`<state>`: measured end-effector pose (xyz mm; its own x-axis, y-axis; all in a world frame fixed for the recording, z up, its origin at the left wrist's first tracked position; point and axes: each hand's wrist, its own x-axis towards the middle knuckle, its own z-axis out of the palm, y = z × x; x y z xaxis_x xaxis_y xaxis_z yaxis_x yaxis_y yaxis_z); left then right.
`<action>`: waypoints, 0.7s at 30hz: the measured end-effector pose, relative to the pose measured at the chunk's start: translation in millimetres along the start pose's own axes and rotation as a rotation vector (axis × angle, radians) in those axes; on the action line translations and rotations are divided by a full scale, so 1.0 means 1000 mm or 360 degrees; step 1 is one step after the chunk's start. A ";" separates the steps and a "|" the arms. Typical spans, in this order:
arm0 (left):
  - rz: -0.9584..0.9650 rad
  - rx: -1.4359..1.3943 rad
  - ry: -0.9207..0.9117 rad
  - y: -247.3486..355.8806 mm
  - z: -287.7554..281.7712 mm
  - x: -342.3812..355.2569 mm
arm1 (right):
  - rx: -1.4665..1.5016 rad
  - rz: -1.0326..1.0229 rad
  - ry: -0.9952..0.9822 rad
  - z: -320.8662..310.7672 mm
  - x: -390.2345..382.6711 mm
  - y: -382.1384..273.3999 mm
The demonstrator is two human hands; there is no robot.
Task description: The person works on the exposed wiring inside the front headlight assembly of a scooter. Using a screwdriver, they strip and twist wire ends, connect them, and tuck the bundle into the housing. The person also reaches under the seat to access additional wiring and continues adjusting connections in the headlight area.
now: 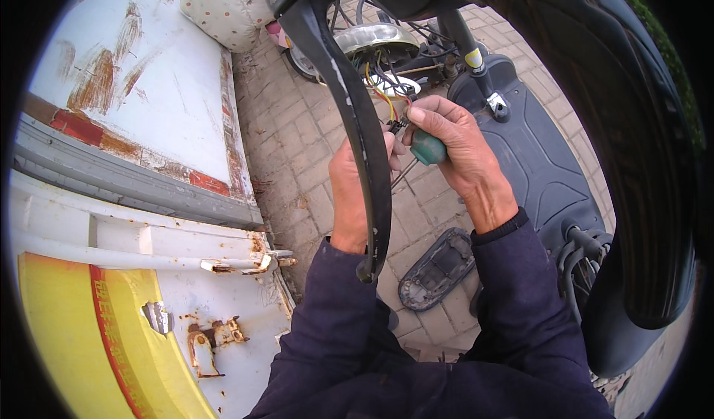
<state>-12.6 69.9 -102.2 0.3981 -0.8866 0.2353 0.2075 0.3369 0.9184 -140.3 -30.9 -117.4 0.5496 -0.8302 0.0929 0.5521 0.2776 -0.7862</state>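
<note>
Beneath the scooter's black handlebar, my right hand (465,155) is closed on a green-handled screwdriver (428,148), its shaft pointing down-left, with thumb and index pinched at thin red and yellow wires (387,97). My left hand (346,184) is partly hidden behind the long, scratched black lever (364,170); its curled fingertips grip a small black connector (396,127) just left of my right thumb. The wires run up to an opened white housing (407,84) below a clear lamp (375,38). Exactly which wire each finger holds is unclear.
A rusty white metal panel (156,84) and yellow covering (59,322) line the left. The scooter's grey footboard (543,166) and black grip (639,196) fill the right. An oblong black plastic part (435,270) lies on the brick paving (301,144). A padded cover (219,6) is at top.
</note>
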 end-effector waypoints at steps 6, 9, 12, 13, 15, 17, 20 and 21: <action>-0.0062 0.0038 -0.0020 0.004 -0.001 -0.001 | 0.0140 0.0067 -0.0004 -0.008 0.002 0.002; 0.0006 0.0055 -0.0085 0.005 -0.003 0.000 | 0.0171 0.0069 -0.0032 -0.012 0.004 0.003; 0.0020 0.0103 -0.0094 0.004 -0.004 0.000 | 0.0205 0.0036 -0.0089 -0.014 0.002 0.004; 0.0004 0.0086 -0.0093 0.003 -0.004 0.000 | 0.0215 0.0068 -0.0059 -0.015 0.003 0.004; -0.0001 0.0052 -0.0108 0.003 -0.004 0.001 | 0.0199 0.0138 -0.0015 -0.015 0.003 0.005; 0.0026 0.0013 -0.0136 0.002 -0.004 0.002 | 0.0169 0.0193 -0.0022 -0.014 0.004 0.008; 0.0035 -0.0169 -0.0191 0.001 -0.006 0.004 | 0.0191 0.0184 -0.0096 -0.014 0.006 0.010; 0.0024 -0.0161 -0.0188 0.000 -0.007 0.004 | 0.0190 0.0159 -0.0106 -0.014 0.006 0.010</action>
<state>-4.7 68.3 -103.3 0.2952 -0.9102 0.2904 0.2934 0.3756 0.8791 -139.7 -40.0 -133.2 0.6437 -0.7628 0.0616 0.5612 0.4157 -0.7158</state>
